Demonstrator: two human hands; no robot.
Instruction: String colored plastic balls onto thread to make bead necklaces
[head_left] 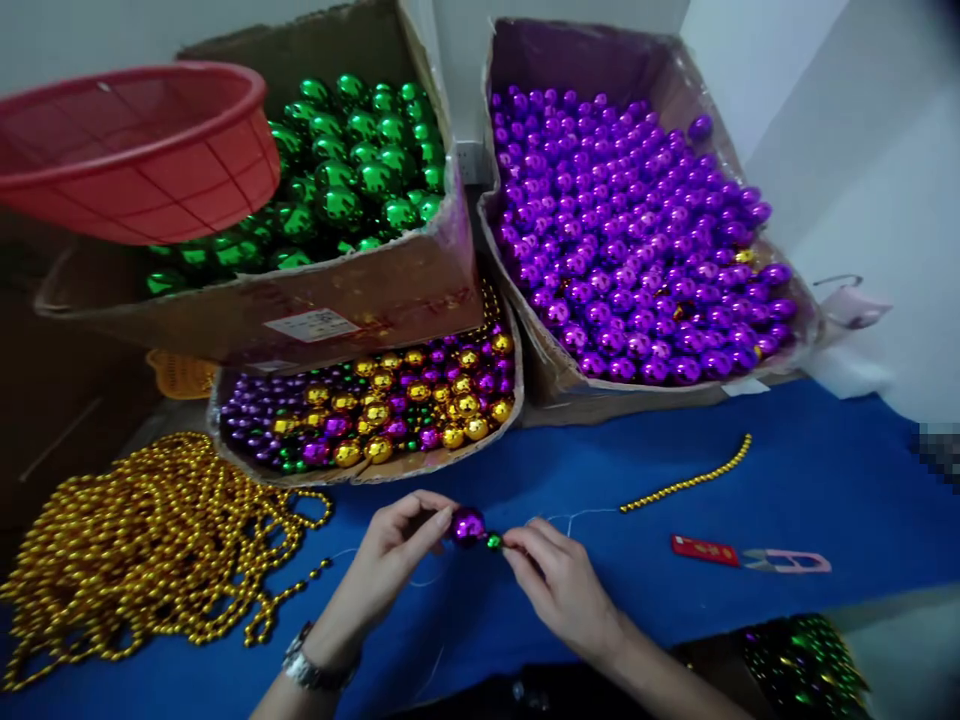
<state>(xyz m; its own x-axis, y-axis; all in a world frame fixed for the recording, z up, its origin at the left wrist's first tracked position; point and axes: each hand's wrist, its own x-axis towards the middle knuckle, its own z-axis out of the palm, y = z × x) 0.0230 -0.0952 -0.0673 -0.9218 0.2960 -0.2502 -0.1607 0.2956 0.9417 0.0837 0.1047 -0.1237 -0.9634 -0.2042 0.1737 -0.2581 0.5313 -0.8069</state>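
Observation:
Over the blue cloth [570, 600], my left hand [394, 545] pinches a large shiny purple bead [468, 526] at its left side. A small green bead [493, 541] sits just right of it, and the fingertips of my right hand [559, 580] close on that bead's right edge. Thin clear thread [581, 515] runs from behind my right hand to a short string of gold beads [686, 482]. More thread shows near my left wrist, by the end of a gold strand.
Gold bead strands [142, 550] are heaped at left. A low box [420, 462] holds mixed beads; above it stand a green-ball box [375, 300] with a red basket [150, 190], and a purple-bead box [540, 345]. Pink-handled thread snips [787, 561] and a red packet [703, 550] lie right.

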